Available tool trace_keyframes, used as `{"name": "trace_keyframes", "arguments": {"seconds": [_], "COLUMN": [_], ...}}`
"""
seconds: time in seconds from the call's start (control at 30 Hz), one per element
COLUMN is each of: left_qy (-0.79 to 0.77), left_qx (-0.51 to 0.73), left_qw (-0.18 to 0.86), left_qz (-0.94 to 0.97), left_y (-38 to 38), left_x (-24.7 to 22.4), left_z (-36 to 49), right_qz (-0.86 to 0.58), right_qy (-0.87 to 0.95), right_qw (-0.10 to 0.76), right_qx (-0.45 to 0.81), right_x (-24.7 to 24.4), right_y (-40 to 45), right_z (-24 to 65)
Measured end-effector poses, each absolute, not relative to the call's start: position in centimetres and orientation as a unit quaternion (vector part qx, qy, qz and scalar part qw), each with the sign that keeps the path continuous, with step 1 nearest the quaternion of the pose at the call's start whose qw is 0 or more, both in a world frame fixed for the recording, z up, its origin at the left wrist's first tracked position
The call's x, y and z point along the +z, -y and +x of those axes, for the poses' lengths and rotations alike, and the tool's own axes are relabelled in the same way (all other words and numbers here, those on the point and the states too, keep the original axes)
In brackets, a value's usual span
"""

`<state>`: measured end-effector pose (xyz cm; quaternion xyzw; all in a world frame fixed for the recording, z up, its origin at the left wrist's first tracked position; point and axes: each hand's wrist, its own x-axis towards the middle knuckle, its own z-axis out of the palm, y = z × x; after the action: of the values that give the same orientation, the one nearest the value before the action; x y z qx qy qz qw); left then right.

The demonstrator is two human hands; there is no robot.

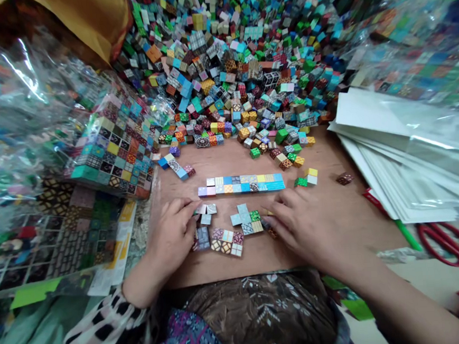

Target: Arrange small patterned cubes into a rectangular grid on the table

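Curled fingers of the left hand point(173, 234) and right hand point(303, 224) flank patterned blocks point(227, 241) on a tabletop point(344, 216); whether either pinches one is unclear. Beyond lies a row of cubes point(240, 185), near a colorful heap point(228, 60).

I see a smooth, matt wooden board point(335, 206); right, matt white paper sheets point(395, 153); left, glossy clear plastic bags point(12, 88) (glare streaks them); far left, satiny yellow cloth point(82, 19).
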<state>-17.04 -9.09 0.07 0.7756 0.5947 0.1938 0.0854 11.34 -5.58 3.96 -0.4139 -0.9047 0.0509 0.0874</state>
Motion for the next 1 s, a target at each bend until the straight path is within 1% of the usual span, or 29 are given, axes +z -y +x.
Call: {"name": "trace_keyframes", "arguments": {"seconds": [0.17,0.3,0.43,0.53,0.63,0.8,0.87,0.93,1.0], "left_qy": [-0.599,-0.599,-0.607,-0.611,-0.628,-0.643,-0.632,-0.621,-0.614], "left_qx": [0.221,0.234,0.238,0.243,0.266,0.27,0.266,0.25,0.222], "left_qw": [0.123,0.198,0.263,0.287,0.254,0.122,0.086,0.074,0.083], "left_qz": [0.76,0.739,0.711,0.696,0.685,0.706,0.723,0.739,0.753], "left_y": [8.7,8.9,9.2,9.2,8.6,6.2,5.1,4.1,3.3], "left_x": [-0.2,-0.1,0.2,0.2,0.3,0.6,0.5,0.3,0.2], "left_z": [-17.1,-17.4,-18.0,-18.6,-19.0,-18.7,-18.3,-17.9,-17.6], "right_qz": [-0.375,-0.345,-0.348,-0.353,-0.36,-0.366,-0.367,-0.366,-0.366], "right_qy": [0.918,0.929,0.93,0.927,0.922,0.92,0.92,0.921,0.921], "right_qw": [0.071,0.056,0.046,0.046,0.038,0.041,0.043,0.045,0.046], "right_qx": [0.107,0.118,0.11,0.122,0.135,0.135,0.131,0.127,0.128], "right_x": [4.3,3.6,2.6,2.4,2.5,2.4,2.3,2.2,2.2], "right_y": [4.8,4.3,4.2,4.2,4.2,4.4,4.4,4.4,4.4], "right_z": [5.7,2.1,0.9,1.1,1.4,1.6,1.6,1.7,1.7]}}
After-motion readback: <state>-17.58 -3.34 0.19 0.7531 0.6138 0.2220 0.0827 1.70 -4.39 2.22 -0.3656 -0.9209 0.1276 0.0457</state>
